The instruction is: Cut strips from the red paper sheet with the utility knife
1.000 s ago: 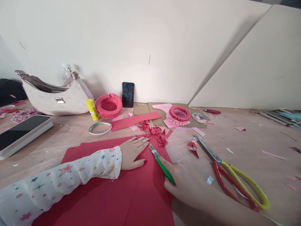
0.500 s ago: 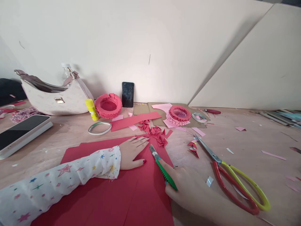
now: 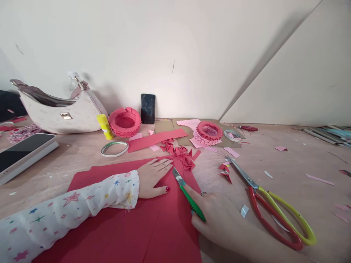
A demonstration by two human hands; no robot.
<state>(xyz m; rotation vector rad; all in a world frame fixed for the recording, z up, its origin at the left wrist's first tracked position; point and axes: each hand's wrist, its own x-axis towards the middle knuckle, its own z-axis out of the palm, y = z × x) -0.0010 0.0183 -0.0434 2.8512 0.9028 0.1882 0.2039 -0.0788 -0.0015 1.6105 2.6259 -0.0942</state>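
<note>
A large red paper sheet (image 3: pixel 120 226) lies on the wooden table in front of me. My left hand (image 3: pixel 155 176) rests flat on it, fingers spread, pressing the sheet down near its far edge. My right hand (image 3: pixel 219 215) grips a green utility knife (image 3: pixel 189 195), its blade tip touching the red paper just right of my left hand. A pile of small folded red paper pieces (image 3: pixel 181 153) lies just beyond the sheet.
Large scissors (image 3: pixel 271 210) with red and yellow handles lie to the right. Behind are a tape ring (image 3: pixel 114 148), a glue stick (image 3: pixel 105 126), two pink paper rings (image 3: pixel 124 122) (image 3: pixel 209 132), a phone (image 3: pixel 148 108) against the wall, a white handbag (image 3: pixel 59 111), and a tablet (image 3: pixel 23 151) at left.
The knife and my right hand slid slightly toward me along the red paper, then held. My left hand stayed pressed on the sheet. The view shifted a little.
</note>
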